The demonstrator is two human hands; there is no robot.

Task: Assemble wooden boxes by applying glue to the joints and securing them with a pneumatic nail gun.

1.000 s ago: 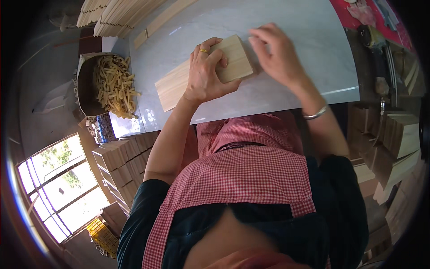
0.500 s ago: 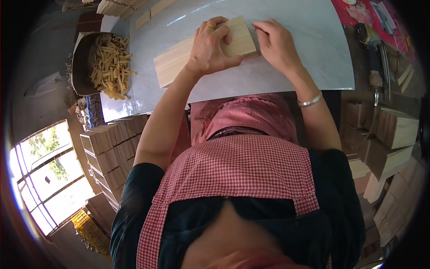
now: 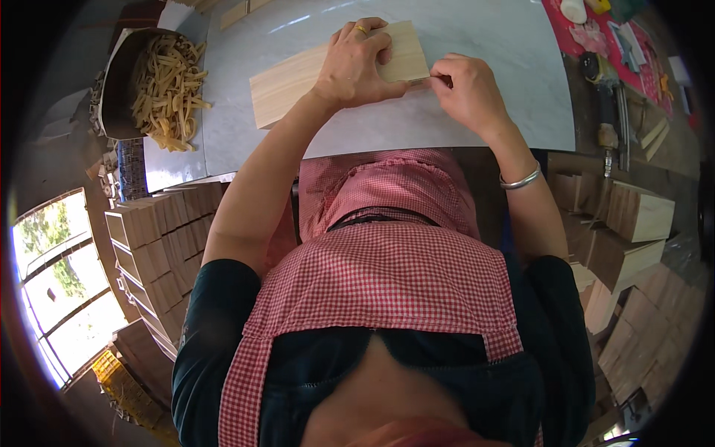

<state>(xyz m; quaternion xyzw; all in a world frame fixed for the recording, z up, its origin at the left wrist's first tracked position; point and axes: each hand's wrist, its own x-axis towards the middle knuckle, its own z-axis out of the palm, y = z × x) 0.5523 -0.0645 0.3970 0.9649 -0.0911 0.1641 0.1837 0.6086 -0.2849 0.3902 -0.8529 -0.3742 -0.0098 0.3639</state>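
Observation:
A long, pale, box-shaped wooden piece (image 3: 287, 83) lies aslant on the grey-white table. My left hand (image 3: 354, 65), a ring on one finger, grips it across its top, fingers bent over the far side and thumb along the near edge. Just off its right end, my right hand (image 3: 468, 89) is closed, with thumb and forefinger pinched by the near corner. Something thin and dark shows between that corner and the fingertips, too small to name. A silver bangle circles my right wrist.
At the table's left edge, a dark bin (image 3: 119, 93) overflows with curled tan strips (image 3: 170, 89). Stacked wooden boxes (image 3: 160, 238) stand below left, with more wooden pieces (image 3: 640, 212) on the right. A dark-handled tool (image 3: 606, 112) lies right of the marbled table (image 3: 506, 45).
My right hand has come down to the near right corner, its fingers now pinched together there. My left hand keeps its grip on the wooden piece. The whole view has shifted slightly.

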